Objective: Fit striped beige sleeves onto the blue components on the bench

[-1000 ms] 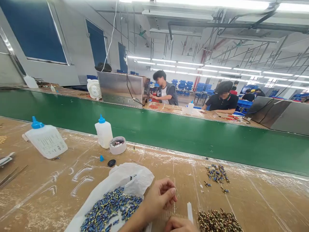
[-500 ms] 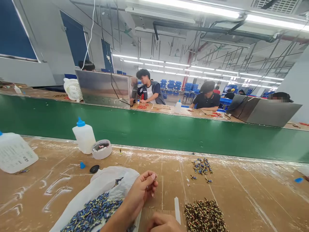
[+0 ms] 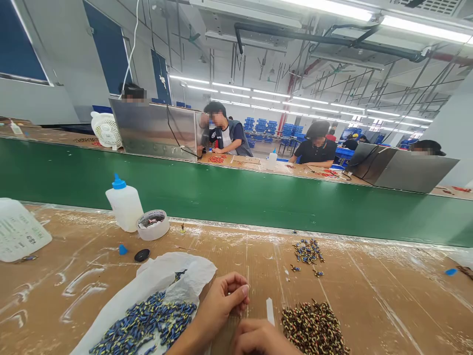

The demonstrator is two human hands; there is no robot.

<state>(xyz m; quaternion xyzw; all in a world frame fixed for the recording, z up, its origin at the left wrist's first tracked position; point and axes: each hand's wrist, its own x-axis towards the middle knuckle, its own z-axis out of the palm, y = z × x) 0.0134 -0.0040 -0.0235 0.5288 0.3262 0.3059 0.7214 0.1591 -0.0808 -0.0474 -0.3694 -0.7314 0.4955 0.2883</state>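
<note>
My left hand (image 3: 223, 301) is closed above the brown worktop, thumb pressed to the fingers; whatever it pinches is too small to make out. Just below it, at the bottom edge, my right hand (image 3: 258, 337) has its fingers curled in, and their tips are hidden. Under and beside my left forearm, small blue and yellow pieces (image 3: 148, 318) lie heaped on a white plastic bag (image 3: 192, 264). Right of my right hand is a pile of small dark brown and cream pieces (image 3: 314, 325). Farther back lies a smaller group of blue and yellow pieces (image 3: 308, 251).
A squeeze bottle with a blue cap (image 3: 124, 207) and a tape roll holding scraps (image 3: 153, 231) stand at back left. A larger bottle (image 3: 20, 231) is at far left. A green belt (image 3: 221, 192) runs behind the worktop, with several people seated beyond it.
My right hand has come up and closer to my left hand. My left hand has shifted slightly right and down. The whole view has tilted a little.
</note>
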